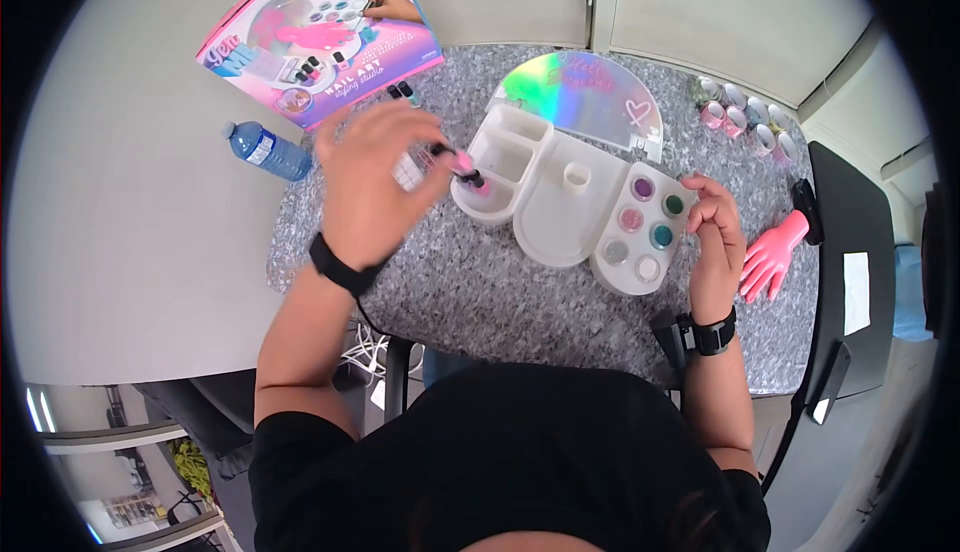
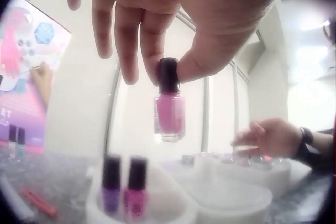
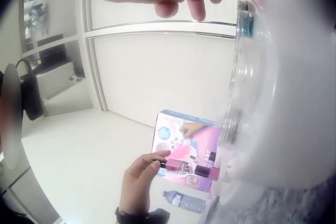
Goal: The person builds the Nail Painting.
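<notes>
My left hand (image 1: 372, 187) pinches the black cap of a pink nail polish bottle (image 2: 170, 116) between thumb and forefinger. The bottle hangs upright over the left part of a white organizer tray (image 1: 548, 232). Inside that part stand a purple nail polish bottle (image 2: 111, 199) and a second pink nail polish bottle (image 2: 136, 201), side by side. At the tray's right section, which carries several glitter pots (image 1: 662, 236), my right hand (image 1: 716, 247) is raised beside the edge with loosely bent fingers and nothing in them.
Behind the tray lies a shiny half-round panel (image 1: 575, 102). A nail art box (image 1: 350, 77) and a water bottle (image 1: 270, 151) stand left, with two small polish bottles (image 1: 402, 91) near the box. A pink plastic hand (image 1: 772, 252) and several small rolls (image 1: 735, 117) lie right.
</notes>
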The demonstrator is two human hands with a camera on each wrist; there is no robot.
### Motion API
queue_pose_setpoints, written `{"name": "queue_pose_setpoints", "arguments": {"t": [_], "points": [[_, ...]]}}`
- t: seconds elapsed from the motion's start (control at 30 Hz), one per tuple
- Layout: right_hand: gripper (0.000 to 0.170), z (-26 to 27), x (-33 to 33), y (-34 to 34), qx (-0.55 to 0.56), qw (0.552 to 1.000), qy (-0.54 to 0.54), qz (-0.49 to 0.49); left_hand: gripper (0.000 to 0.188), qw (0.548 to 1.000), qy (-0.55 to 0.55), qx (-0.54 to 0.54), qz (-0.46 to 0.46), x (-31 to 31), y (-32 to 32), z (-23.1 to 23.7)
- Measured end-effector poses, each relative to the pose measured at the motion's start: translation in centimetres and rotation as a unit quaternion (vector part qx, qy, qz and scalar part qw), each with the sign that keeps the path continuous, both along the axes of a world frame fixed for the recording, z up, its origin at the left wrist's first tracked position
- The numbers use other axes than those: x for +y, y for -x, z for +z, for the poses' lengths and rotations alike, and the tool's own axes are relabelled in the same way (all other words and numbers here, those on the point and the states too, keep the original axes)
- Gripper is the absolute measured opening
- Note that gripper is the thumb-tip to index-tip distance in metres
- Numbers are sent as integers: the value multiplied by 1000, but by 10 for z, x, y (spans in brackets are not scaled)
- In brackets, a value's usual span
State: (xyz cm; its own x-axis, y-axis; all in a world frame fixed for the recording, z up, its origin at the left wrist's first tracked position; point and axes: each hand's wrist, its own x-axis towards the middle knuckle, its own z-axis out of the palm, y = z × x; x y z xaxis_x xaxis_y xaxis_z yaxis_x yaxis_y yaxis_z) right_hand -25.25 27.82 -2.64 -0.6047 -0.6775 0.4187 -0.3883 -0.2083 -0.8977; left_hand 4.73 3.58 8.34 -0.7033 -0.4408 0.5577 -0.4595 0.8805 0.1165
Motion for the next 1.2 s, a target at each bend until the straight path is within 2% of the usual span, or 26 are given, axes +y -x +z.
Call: {"name": "queue_pose_setpoints", "arguments": {"t": [0.17,0.43,0.53,0.6,0.67,0.7,0.73,0.87,0.9,0.97,1.0,1.07,1.2], "points": [[18,3,-2,-5,-1,1000,13,10,19,999,10,-40,-27,30,14,-36],[19,-1,-3,-2,-21,1000,3,10,21,997,15,-79,-6,20,21,-48],[19,0,-6,-4,4,1000,16,14,24,996,26,-87,-2,15,22,-57],[18,-4,-5,-3,6,1000,20,6,26,995,31,-94,10,15,18,-53],[15,-3,-4,-4,-12,1000,14,19,31,998,32,-58,12,20,22,-39],[13,-1,-5,-5,-32,999,18,13,39,997,49,-55,38,12,21,-30],[12,-1,-6,-7,-52,998,21,6,39,997,49,-54,39,-3,19,-28],[10,1,-4,-7,-50,999,12,7,37,969,88,-38,227,-93,9,-37],[9,2,-4,-8,-37,999,8,3,37,969,89,-37,228,-109,10,-44],[8,3,-3,-9,-24,1000,5,0,32,943,62,-126,302,-134,10,-58],[9,3,-4,-9,-20,1000,5,-2,32,943,63,-124,302,-143,10,-64],[9,3,-4,-8,-16,1000,5,-8,32,935,-13,-163,315,-152,13,-68],[8,3,-4,-8,-23,1000,9,-13,31,935,-14,-173,310,-145,8,-67]]}}
